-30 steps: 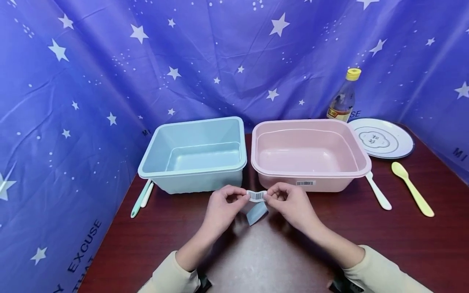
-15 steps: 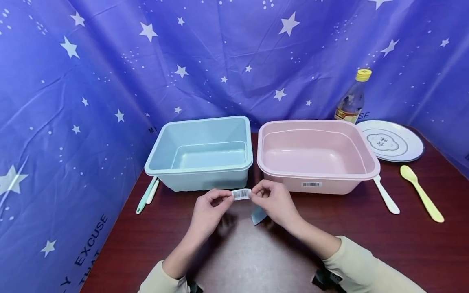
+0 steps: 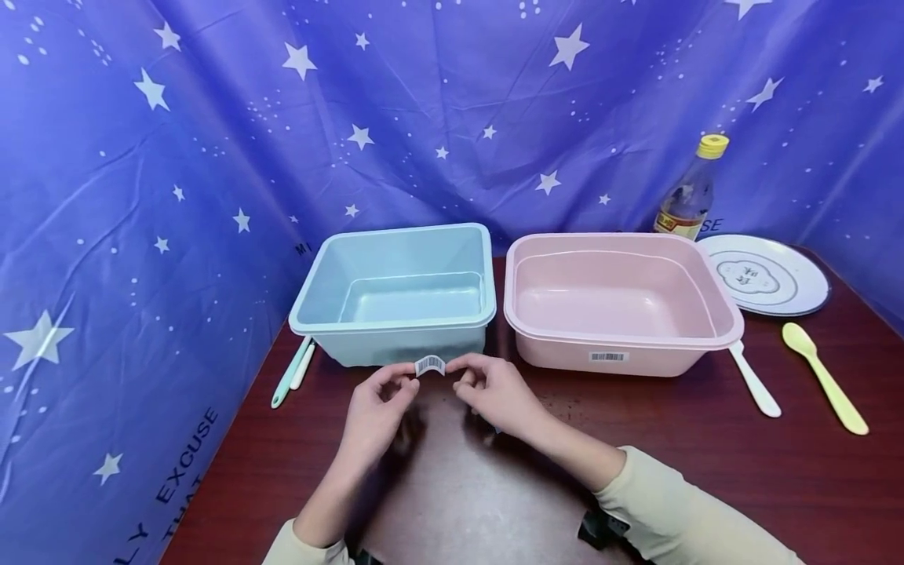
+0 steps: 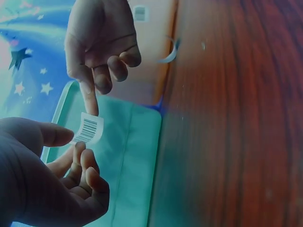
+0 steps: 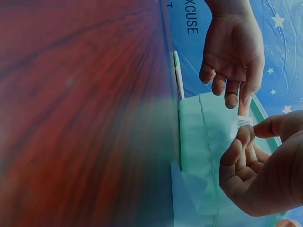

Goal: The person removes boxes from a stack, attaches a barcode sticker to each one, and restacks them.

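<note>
A small white barcode label (image 3: 430, 365) is bowed into an arch between the two hands, over the table in front of the basins. My left hand (image 3: 374, 412) holds one end at its index fingertip, the thumb close below. At the other end, the right hand (image 3: 501, 392) has its index finger extended to the label, with the thumb tucked lower and the other fingers curled. The left wrist view shows the printed bars on the label (image 4: 88, 128). A folded blue-grey piece (image 5: 187, 196) shows in the right wrist view; the right arm mostly hides it in the head view.
Behind the hands stand a blue basin (image 3: 395, 345) and a pink basin (image 3: 558, 353), the latter with its own barcode sticker (image 3: 609, 357). Farther right are a yellow-capped bottle (image 3: 692, 192), a plate (image 3: 798, 282), a white handle (image 3: 756, 384) and a yellow spoon (image 3: 826, 380). Two handles (image 3: 293, 373) lie left.
Both hands have moved left with the label, which now arches upward. The right thumb has drawn back from its index finger. The blue-grey piece has become mostly covered by the right arm.
</note>
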Tool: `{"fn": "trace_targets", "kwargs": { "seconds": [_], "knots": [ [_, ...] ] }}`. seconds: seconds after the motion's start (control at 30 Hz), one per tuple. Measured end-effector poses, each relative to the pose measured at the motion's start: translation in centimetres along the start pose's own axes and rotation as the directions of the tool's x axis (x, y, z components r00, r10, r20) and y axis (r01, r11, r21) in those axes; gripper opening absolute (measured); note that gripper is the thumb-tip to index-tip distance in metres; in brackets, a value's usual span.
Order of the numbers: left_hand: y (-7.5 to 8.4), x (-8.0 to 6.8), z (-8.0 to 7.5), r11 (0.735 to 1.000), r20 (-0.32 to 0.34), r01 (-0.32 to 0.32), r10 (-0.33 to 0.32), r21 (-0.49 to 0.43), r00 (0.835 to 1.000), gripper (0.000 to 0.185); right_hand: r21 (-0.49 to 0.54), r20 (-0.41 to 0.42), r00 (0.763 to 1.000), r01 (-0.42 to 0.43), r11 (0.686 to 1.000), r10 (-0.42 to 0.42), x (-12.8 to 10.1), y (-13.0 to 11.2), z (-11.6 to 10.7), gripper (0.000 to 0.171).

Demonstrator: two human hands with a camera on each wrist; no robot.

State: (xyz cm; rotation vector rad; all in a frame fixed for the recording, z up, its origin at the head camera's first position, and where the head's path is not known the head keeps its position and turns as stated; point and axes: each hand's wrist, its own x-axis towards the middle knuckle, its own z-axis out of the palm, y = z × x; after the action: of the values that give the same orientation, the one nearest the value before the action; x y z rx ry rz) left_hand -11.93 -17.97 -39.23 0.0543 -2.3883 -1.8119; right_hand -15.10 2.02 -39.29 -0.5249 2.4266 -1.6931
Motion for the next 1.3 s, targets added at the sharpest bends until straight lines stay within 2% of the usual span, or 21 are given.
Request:
{"fn": "trace_targets", "kwargs": {
  "seconds": [0.23, 0.6, 0.87, 1.13, 1.3],
  "knots": [
    [-0.5, 0.2, -0.8, 0.999, 0.005, 0.051, -0.051, -0.015, 0.999, 0.032, 0.01, 0.081, 0.997, 0.016, 1.0, -0.017, 0.7, -0.3, 1.4, 0.034],
    [-1.2, 0.8, -1.9, 0.994, -0.011, 0.106, -0.106, 0.002, 0.994, 0.042, 0.049, 0.137, 0.99, 0.023, 0.999, -0.029, 2.1, -0.8, 2.6, 0.041],
    [-1.2, 1.2, -2.2, 0.993, 0.037, 0.114, -0.114, 0.022, 0.993, 0.052, 0.031, 0.133, 0.991, 0.013, 0.999, -0.017, 2.5, -0.8, 2.7, 0.049],
    [-1.1, 1.1, -2.3, 0.993, 0.034, 0.106, -0.108, 0.052, 0.994, 0.053, 0.009, 0.108, 0.994, -0.025, 1.0, 0.024, 2.5, -0.9, 2.8, 0.052],
    [-1.1, 1.1, -2.5, 0.993, 0.039, 0.104, -0.106, 0.059, 0.994, 0.054, 0.031, 0.145, 0.989, -0.007, 0.999, 0.003, 2.7, -0.9, 3.1, 0.049]
  ]
}}
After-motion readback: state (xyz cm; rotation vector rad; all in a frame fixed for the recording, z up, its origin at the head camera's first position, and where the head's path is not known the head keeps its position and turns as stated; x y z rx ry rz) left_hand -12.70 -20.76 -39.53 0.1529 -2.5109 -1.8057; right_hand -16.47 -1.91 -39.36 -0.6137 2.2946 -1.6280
